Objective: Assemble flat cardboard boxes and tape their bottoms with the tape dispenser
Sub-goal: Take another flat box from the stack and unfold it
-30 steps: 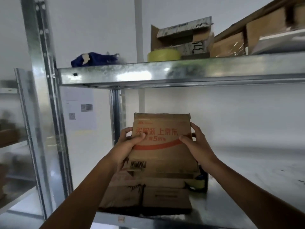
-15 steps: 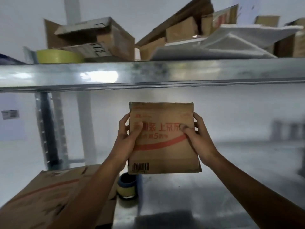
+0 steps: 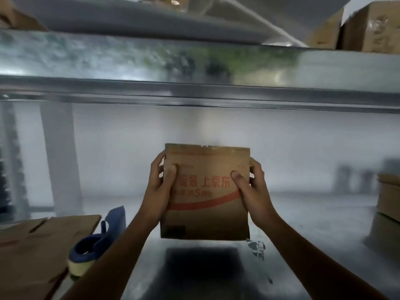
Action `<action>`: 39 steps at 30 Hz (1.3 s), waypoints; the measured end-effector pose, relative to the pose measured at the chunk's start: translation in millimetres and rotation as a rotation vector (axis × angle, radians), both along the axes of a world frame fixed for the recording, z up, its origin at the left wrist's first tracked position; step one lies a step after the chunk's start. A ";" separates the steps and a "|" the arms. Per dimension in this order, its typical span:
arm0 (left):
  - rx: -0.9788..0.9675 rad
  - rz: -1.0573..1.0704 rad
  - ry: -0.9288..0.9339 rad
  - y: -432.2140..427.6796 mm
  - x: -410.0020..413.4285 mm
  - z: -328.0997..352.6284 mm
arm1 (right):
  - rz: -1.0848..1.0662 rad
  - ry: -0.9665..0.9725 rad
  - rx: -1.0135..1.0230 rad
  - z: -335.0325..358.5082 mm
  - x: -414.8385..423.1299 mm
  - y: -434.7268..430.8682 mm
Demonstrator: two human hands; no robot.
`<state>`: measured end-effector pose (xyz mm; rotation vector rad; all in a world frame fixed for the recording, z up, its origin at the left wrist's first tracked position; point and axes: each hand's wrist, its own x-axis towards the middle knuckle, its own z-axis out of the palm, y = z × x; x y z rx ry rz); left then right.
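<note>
A small brown cardboard box (image 3: pixel 205 215) with red print and a red curved stripe hangs upright above the metal shelf surface (image 3: pixel 303 234). My left hand (image 3: pixel 159 189) grips its left edge, thumb on the front. My right hand (image 3: pixel 252 189) grips its right edge the same way. A blue tape dispenser (image 3: pixel 97 241) with a yellowish tape roll stands on the shelf at the lower left, beside a stack of flat cardboard boxes (image 3: pixel 36 252).
A metal shelf beam (image 3: pixel 194 83) runs across overhead, with cardboard boxes (image 3: pixel 368 29) on top at the right. Another cardboard box (image 3: pixel 388 198) stands at the right edge of the shelf. A shelf upright (image 3: pixel 13 159) is at the far left.
The box and both hands have shifted right along the shelf, away from the flat stack. The view has panned right, and the tape dispenser now shows at the lower left.
</note>
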<state>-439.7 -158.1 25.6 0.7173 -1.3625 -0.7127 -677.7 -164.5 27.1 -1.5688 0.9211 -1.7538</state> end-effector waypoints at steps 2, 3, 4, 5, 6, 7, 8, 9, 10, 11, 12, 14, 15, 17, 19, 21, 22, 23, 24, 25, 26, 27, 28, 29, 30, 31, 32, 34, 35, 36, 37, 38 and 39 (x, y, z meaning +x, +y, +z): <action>0.024 0.033 0.014 -7.0 -3.9 -7.8 | 0.031 -0.033 -0.003 -6.7 -4.9 -6.1; 0.033 0.045 0.020 -9.4 -4.9 -10.1 | 0.046 -0.038 0.003 -9.8 -6.2 -8.0; 0.039 0.059 0.012 -11.2 -4.9 -12.6 | 0.055 -0.038 0.009 -13.4 -6.3 -9.2; 0.048 0.084 -0.018 -12.2 -4.0 -15.7 | 0.054 -0.044 0.011 -17.4 -5.2 -10.1; 0.057 0.114 -0.056 -12.4 -2.5 -19.8 | 0.041 -0.050 0.007 -21.4 -3.8 -10.8; 0.067 0.135 -0.078 -12.0 -1.2 -23.6 | 0.023 -0.051 -0.002 -23.5 -2.2 -10.9; 0.078 0.137 -0.074 -12.0 -0.3 -26.3 | 0.007 -0.047 -0.013 -23.7 -0.3 -11.0; 0.087 0.121 -0.047 -12.7 0.6 -27.7 | -0.008 -0.035 -0.026 -23.3 0.6 -11.3; 0.094 0.101 -0.008 -13.2 1.1 -27.6 | -0.016 -0.019 -0.037 -22.2 1.3 -11.7; 0.104 0.095 0.030 -13.7 1.1 -26.0 | -0.024 -0.007 -0.046 -20.9 1.6 -11.5; 0.119 0.103 0.057 -13.8 1.1 -24.0 | -0.035 -0.002 -0.051 -20.2 1.3 -11.0; 0.137 0.125 0.074 -14.6 -1.9 -20.7 | -0.035 -0.007 -0.044 -21.3 -1.6 -12.3; 0.133 0.142 0.066 -14.6 -3.9 -20.4 | -0.012 -0.017 -0.031 -22.4 -2.9 -13.4; 0.095 0.179 0.053 -13.6 -5.7 -22.0 | 0.047 -0.059 -0.017 -26.0 -6.3 -15.5; 0.063 0.166 0.079 -12.5 -3.4 -22.8 | 0.065 -0.088 -0.034 -24.9 -8.9 -14.6; 0.049 0.130 0.081 -11.3 -1.1 -21.3 | 0.075 -0.064 -0.051 -23.8 -9.7 -11.4; 0.048 0.107 0.065 -10.2 -0.3 -20.2 | 0.104 -0.059 -0.055 -24.2 -9.6 -9.8; 0.052 0.087 0.053 -9.7 0.4 -19.9 | 0.143 -0.062 -0.055 -25.4 -9.2 -9.0; 0.057 0.079 0.046 -8.7 0.6 -19.8 | 0.168 -0.066 -0.051 -26.4 -9.2 -8.7; 0.058 0.083 0.042 -7.9 0.3 -19.8 | 0.170 -0.069 -0.046 -26.9 -9.5 -8.7; 0.053 0.096 0.039 -6.8 -0.4 -20.3 | 0.158 -0.069 -0.039 -26.5 -9.0 -8.2; 0.048 0.112 0.040 -6.2 -1.1 -21.5 | 0.137 -0.064 -0.031 -25.5 -8.2 -6.9; 0.041 0.124 0.039 -5.2 -2.1 -22.5 | 0.114 -0.051 -0.025 -24.6 -7.3 -5.4; 0.033 0.131 0.035 -4.4 -3.0 -23.3 | 0.099 -0.038 -0.023 -24.4 -6.8 -4.2; 0.027 0.138 0.030 -3.5 -3.9 -23.9 | 0.097 -0.032 -0.023 -24.6 -6.4 -3.1; 0.024 0.146 0.026 -2.7 -4.8 -24.7 | 0.099 -0.034 -0.024 -24.9 -6.1 -2.4; 0.024 0.153 0.021 -1.4 -5.9 -25.1 | 0.099 -0.037 -0.030 -25.6 -6.1 -1.1; 0.024 0.151 0.013 1.9 -7.7 -27.7 | 0.088 -0.050 -0.076 -27.3 -5.1 2.8; 0.020 0.146 0.014 3.7 -8.4 -29.8 | 0.081 -0.055 -0.125 -28.8 -4.0 6.0; 0.013 0.144 0.016 6.4 -9.4 -31.4 | 0.073 -0.055 -0.175 -31.2 -2.7 9.3; -0.001 0.149 0.017 8.8 -10.1 -32.2 | 0.064 -0.057 -0.211 -34.1 -1.7 11.4; -0.012 0.159 0.017 10.6 -11.1 -32.4 | 0.057 -0.060 -0.224 -36.6 -0.9 12.2; -0.016 0.171 0.019 11.7 -12.1 -32.3 | 0.059 -0.062 -0.213 -38.3 -0.1 12.6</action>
